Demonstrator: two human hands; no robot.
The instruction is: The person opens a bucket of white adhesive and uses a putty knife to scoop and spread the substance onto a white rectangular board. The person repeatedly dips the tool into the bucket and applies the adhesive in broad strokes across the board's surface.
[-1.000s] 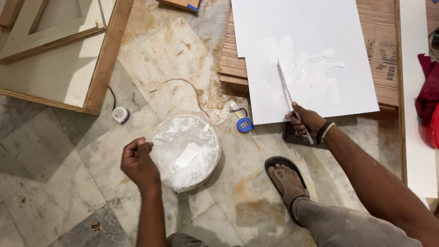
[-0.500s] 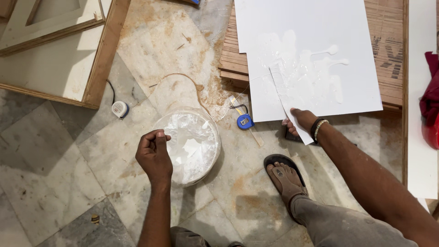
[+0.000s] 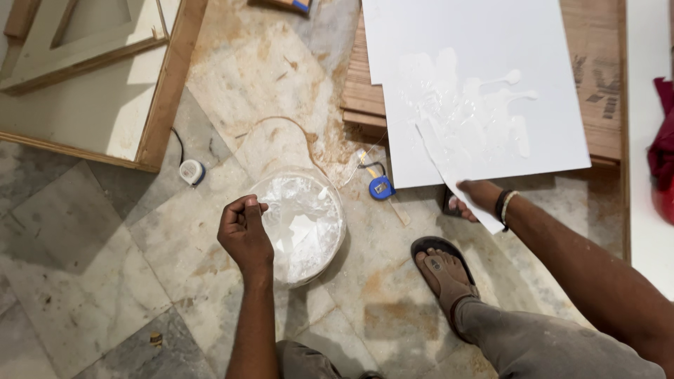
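Since the earlier frames, left hand (image 3: 243,231) has shifted from clear of the bucket to its left rim, fingers curled nearly shut, pinching the edge of the clear plastic lining; right hand (image 3: 476,198) has drawn back toward the sheet's near edge. White sheet (image 3: 484,42), smeared with wet white glue (image 3: 467,119), lies on a brown board (image 3: 604,77) upper right; round white bucket (image 3: 303,219) stands on marble floor (image 3: 84,281), centre. Right arm extended, fingers closed on a thin white strip (image 3: 437,156) laid across the glue; blue tape measure (image 3: 381,187) between bucket and sheet.

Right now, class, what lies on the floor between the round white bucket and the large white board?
In the head view, a small blue tape measure lies between the round white bucket and the large white board.
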